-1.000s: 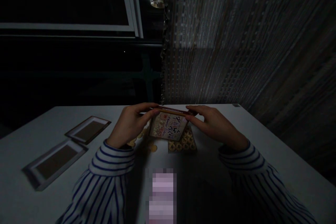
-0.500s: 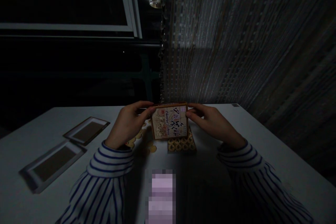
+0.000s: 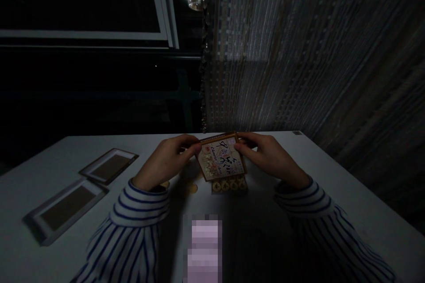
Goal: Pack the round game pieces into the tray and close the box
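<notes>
Between my two hands is a Chinese chess box lid (image 3: 222, 159), tilted, its printed face toward me. My left hand (image 3: 168, 154) pinches its left upper corner, thumb in front. At the right upper corner, my right hand (image 3: 265, 152) grips it the same way. Below and partly behind the lid lies a tray of round chess pieces (image 3: 229, 185), set in rows; the lid hides its far rows. Several loose chess pieces (image 3: 193, 188) lie on the table beside my left hand, partly covered by it.
Two open, shallow box parts (image 3: 109, 166) (image 3: 66, 210) lie on the left of the white table (image 3: 332, 194). Behind the table hangs a string curtain (image 3: 265, 53) on the right. A window frame (image 3: 162, 9) stands at the upper left. The room is dim.
The lid has turned, its left side rising and its lower edge shifting right, over more of the tray. My left hand has moved slightly right with it; my right hand has barely moved.
</notes>
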Tool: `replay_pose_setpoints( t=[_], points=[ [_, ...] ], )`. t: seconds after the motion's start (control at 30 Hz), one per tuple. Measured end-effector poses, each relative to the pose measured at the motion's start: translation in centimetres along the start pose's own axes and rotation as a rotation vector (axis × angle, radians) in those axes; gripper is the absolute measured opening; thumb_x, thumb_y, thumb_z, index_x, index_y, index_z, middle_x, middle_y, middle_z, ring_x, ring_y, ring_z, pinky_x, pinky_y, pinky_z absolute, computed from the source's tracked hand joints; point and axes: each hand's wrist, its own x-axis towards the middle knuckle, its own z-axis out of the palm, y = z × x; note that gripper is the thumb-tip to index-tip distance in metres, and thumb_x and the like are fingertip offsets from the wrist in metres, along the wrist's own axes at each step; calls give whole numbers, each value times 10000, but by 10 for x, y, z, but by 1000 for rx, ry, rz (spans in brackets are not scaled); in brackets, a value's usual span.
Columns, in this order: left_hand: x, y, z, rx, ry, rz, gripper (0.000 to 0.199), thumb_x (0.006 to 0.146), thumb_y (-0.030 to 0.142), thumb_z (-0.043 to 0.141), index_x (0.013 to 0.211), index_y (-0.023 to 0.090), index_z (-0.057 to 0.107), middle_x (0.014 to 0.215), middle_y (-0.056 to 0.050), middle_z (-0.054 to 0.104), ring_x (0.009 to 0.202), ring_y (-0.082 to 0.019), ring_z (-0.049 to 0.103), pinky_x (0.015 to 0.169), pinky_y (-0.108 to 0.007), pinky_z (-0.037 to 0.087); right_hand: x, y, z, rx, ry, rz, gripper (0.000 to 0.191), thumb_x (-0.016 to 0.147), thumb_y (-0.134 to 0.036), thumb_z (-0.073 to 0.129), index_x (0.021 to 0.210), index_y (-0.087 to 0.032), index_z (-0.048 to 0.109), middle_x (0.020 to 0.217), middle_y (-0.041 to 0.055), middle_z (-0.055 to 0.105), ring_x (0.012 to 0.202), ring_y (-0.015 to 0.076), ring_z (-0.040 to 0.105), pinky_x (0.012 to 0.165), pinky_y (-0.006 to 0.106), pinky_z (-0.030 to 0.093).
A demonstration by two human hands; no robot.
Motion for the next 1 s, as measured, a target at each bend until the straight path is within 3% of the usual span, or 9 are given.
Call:
replay_pose_setpoints(
  t=[0.13, 0.4, 0.6, 1.0],
  points=[
    [-1, 5, 1, 101, 44, -12, 412, 763, 476, 479, 1035, 189, 593, 1016, -64, 643, 862, -200, 602, 724, -307, 482, -1, -6, -2, -33, -24, -27, 315, 843, -307, 442, 1121, -206, 551, 929, 31, 660, 795, 159, 597, 666, 253, 456],
    [-2, 14, 9, -21, -79, 75, 381, 771, 432, 492, 1069, 213, 584, 1048, -45, 637, 939, -200, 587, 796, -304, 468, -1, -17, -3, -16, -84, -104, 314, 853, -287, 421, 1134, -223, 548, 1014, 31, 638, 866, 164, 584, 722, 264, 440],
    [-3, 19, 11, -52, -147, 76, 364, 786, 411, 476, 1077, 218, 580, 1009, -50, 647, 868, -198, 603, 766, -314, 473, 0, -18, -2, -28, -81, -132, 307, 857, -276, 419, 1130, -224, 550, 992, 35, 639, 868, 160, 575, 764, 289, 430],
    [-3, 20, 7, -85, -138, 92, 328, 801, 382, 457, 1051, 220, 595, 1012, -38, 649, 904, -196, 598, 768, -293, 474, 0, -14, 1, -35, -13, -99, 326, 847, -298, 437, 1147, -218, 538, 1036, 51, 618, 904, 168, 563, 737, 289, 438]
  ],
)
